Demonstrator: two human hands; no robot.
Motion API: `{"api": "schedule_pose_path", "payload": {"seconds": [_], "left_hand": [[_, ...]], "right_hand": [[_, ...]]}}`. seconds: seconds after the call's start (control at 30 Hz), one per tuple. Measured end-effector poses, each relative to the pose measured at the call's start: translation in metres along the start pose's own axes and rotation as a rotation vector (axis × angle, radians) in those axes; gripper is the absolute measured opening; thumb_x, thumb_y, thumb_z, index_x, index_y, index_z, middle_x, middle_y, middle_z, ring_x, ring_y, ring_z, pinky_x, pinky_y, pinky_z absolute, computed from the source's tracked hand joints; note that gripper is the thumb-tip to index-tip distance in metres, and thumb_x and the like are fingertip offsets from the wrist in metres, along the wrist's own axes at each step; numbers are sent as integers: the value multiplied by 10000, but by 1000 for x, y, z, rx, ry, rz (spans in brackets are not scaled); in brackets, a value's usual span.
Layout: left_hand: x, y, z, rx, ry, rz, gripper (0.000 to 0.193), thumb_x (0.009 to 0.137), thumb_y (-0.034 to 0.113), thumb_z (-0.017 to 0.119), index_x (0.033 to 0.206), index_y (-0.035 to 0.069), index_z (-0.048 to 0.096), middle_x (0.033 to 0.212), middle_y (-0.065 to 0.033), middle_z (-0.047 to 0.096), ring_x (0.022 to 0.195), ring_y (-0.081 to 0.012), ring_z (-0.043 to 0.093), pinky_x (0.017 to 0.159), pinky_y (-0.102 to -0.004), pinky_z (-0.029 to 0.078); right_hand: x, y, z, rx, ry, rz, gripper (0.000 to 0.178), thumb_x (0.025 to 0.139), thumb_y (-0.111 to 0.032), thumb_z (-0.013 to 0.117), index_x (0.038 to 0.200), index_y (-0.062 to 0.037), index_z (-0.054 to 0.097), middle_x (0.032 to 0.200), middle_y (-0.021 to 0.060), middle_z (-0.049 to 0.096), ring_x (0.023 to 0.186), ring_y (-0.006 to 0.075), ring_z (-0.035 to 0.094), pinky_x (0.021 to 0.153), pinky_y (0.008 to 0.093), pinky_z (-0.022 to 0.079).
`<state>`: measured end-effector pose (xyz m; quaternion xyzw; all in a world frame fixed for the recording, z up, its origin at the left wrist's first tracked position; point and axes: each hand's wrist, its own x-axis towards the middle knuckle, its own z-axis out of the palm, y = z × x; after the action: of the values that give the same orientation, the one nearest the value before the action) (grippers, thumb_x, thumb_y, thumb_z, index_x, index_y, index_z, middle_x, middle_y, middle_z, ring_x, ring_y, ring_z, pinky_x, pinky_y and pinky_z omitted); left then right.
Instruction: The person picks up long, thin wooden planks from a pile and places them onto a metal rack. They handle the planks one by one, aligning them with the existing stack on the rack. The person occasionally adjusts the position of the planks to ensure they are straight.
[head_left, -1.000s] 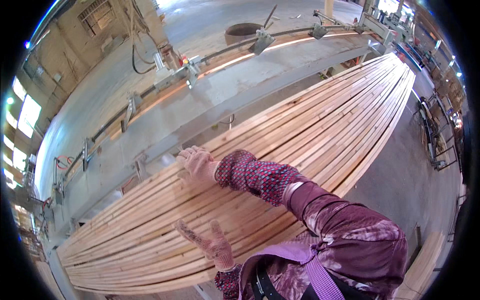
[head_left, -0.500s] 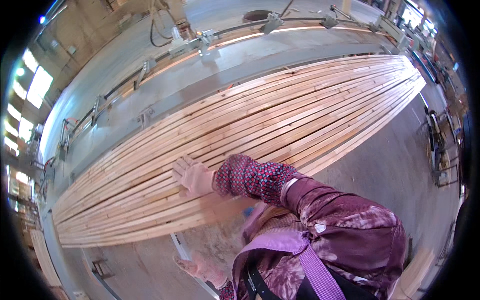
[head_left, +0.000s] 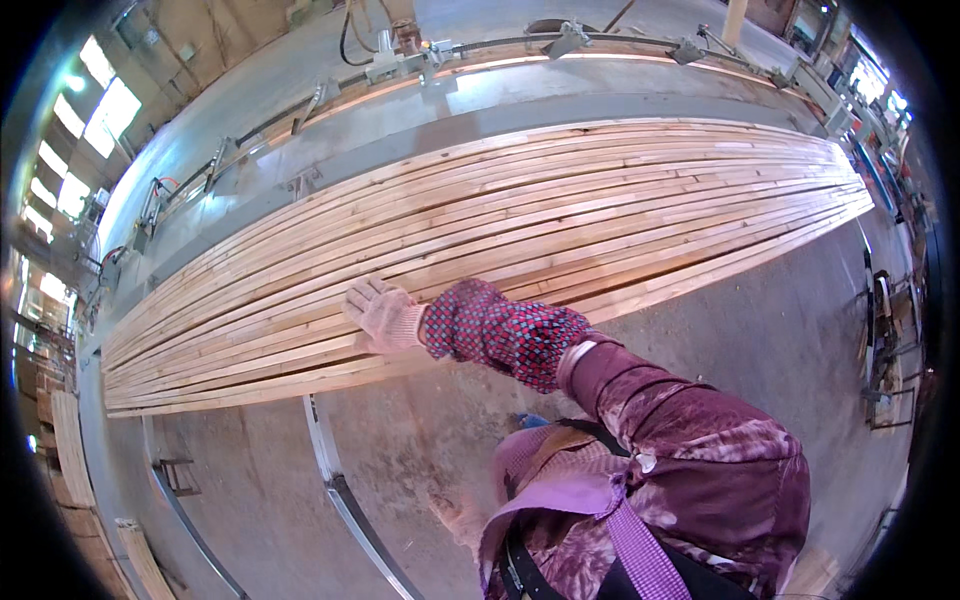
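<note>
Many long, narrow wooden strips (head_left: 560,225) lie side by side in a wide layer, running from the left up toward the far right. My right hand (head_left: 388,316), in a pale pinkish glove, rests on the nearer strips with its fingers stretched out and slightly apart. It grips nothing. My right arm reaches leftward across my body in a patterned oversleeve. Low beside my apron is my left hand (head_left: 458,518), also gloved. It is smeared by motion and away from the wood, and its fingers cannot be made out.
Behind the strips runs a grey metal bed (head_left: 400,130) with clamp-like fittings (head_left: 566,40) along a rail. Metal rails (head_left: 350,510) stand below the near edge, above a concrete floor (head_left: 260,480). More wood (head_left: 72,440) lies at the far left. A rack (head_left: 885,350) stands at the right.
My view has shifted. The near strips now lie closer together, their near edge farther from me at the left. My left hand has drawn in toward my body; my right hand stays on the wood.
</note>
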<state>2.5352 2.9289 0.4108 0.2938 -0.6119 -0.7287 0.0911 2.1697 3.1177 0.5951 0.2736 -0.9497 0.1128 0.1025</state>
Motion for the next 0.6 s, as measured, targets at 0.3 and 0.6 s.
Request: {"api": "schedule_pose_path", "payload": {"seconds": [0.3,0.6], "left_hand": [[18,104,44,667,-313,284,714,867,116,709,1493,7,382,1498,-217,438,1415,-320,396,1154,-411,348],[-13,182,200,583,-174,406,625,903,72,661,1464,-29,403,1435,-195,508,1351,-310,474,1158,-406,348]], "right_hand": [[-83,98,-82,59,-60,102,396,921,-348,600,1177,-50,653,1268,145,640,1097,353,646,949,463,515],[-213,411,-185,-55,66,623,587,959,-560,509,1256,-69,633,1246,189,655,1169,393,606,992,472,481]]}}
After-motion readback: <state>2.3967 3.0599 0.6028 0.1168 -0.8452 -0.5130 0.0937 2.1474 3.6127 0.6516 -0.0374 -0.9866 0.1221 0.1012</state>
